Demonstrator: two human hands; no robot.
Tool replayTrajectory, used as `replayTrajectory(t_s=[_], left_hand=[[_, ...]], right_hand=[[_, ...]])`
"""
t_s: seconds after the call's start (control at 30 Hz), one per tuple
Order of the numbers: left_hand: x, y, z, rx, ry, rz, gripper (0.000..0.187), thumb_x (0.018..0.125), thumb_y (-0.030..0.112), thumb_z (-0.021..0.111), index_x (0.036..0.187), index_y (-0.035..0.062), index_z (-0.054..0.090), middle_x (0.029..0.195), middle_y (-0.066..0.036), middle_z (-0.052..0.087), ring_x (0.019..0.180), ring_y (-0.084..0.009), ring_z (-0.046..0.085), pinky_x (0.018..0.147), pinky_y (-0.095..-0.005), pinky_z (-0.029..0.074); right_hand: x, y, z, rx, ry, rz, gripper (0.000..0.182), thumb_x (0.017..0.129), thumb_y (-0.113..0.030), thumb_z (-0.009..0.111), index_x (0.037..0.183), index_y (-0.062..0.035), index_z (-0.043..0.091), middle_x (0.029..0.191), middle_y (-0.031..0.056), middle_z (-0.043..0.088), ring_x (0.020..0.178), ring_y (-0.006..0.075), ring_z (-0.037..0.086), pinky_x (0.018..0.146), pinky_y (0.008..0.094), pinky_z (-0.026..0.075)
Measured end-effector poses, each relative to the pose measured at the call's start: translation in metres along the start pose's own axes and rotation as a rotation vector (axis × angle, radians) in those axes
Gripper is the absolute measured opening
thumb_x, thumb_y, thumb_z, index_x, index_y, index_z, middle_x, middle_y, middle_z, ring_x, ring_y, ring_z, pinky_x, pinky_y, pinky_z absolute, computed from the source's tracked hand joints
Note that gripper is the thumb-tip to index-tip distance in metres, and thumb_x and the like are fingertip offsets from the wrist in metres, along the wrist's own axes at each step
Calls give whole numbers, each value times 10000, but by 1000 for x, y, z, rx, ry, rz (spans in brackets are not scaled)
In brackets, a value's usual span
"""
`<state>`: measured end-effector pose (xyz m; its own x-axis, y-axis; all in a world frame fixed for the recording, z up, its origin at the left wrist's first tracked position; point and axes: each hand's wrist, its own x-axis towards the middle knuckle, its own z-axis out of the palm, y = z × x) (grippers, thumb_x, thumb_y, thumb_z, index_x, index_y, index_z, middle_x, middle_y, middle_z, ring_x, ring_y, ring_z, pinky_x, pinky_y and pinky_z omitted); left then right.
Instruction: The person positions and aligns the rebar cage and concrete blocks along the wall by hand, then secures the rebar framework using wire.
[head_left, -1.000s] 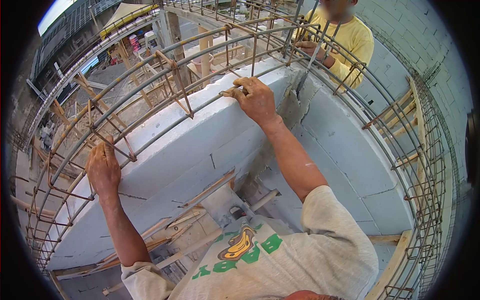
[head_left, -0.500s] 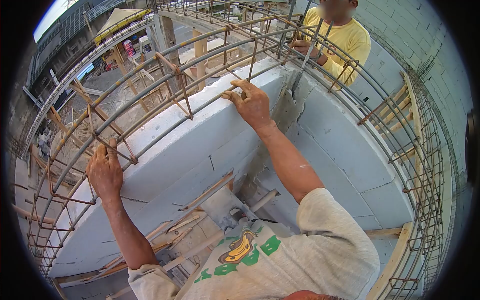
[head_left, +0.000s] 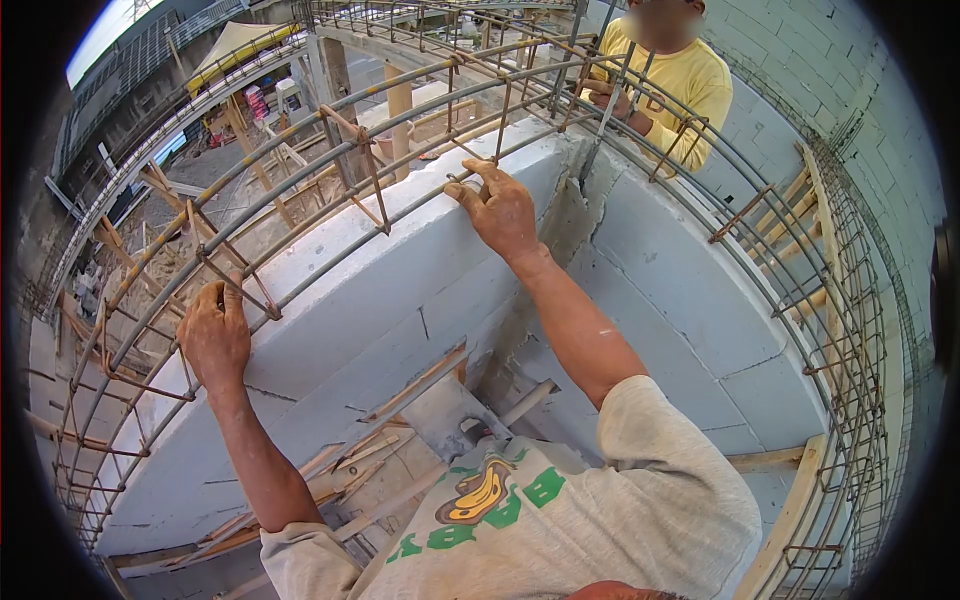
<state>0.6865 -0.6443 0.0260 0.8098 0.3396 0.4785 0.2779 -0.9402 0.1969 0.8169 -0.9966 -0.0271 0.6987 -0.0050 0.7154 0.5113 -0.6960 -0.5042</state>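
Note:
A long rebar cage (head_left: 330, 160) of grey bars and rusty stirrups lies along the top of a white block wall (head_left: 400, 290). My left hand (head_left: 213, 335) grips one of the cage's lower bars at the left. My right hand (head_left: 500, 208) is closed on a bar farther along, near the top edge of the wall. Both of my arms reach up from below the wall.
A person in a yellow shirt (head_left: 675, 85) stands at the far end with a hand (head_left: 603, 95) on the cage. Wooden formwork planks (head_left: 380, 440) and scraps lie below. More rebar and timber (head_left: 830, 330) line the right wall. Beyond the wall is a drop to the ground.
The cage and both hands have shifted slightly; my left hand has slid a little lower along the bar, and my right hand keeps its hold.

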Motion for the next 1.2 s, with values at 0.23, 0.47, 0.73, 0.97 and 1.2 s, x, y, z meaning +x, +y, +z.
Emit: replayTrajectory(t_s=[0.23,0.47,0.73,0.97,1.2], left_hand=[[-1,-2,2,8,17,13,439,1007,456,470,1056,82,696,1043,-140,702,1024,-339,635,921,-458,442],[-24,-3,18,-300,391,-24,330,997,351,563,1077,64,704,1056,-114,699,1045,-288,636,940,-400,465],[-89,81,19,-828,443,219,182,974,186,627,1039,33,701,979,-89,687,945,-217,644,842,-338,504],[-83,214,36,-1037,-53,429,230,943,220,663,1074,33,690,1023,-129,700,946,-258,678,832,-367,537],[-45,319,65,-1154,-37,463,423,957,299,652,1270,21,594,1245,-161,619,1182,-254,583,1007,-384,464]], right_hand=[[-31,-16,-20,100,-27,132,631,910,-532,638,1215,17,577,627,73,551,595,250,601,563,382,473],[-50,32,-60,-53,-146,443,775,888,-710,519,1057,38,630,802,205,683,781,368,680,712,437,526],[-66,62,-103,165,-111,551,570,957,-564,555,888,-3,633,710,126,637,662,285,571,665,410,483],[-70,87,-119,209,-118,514,548,1002,-520,505,953,2,662,587,-6,480,561,87,448,550,286,400],[-80,103,-152,49,-312,629,461,1004,-404,527,833,19,587,737,219,591,689,379,568,677,450,457]])
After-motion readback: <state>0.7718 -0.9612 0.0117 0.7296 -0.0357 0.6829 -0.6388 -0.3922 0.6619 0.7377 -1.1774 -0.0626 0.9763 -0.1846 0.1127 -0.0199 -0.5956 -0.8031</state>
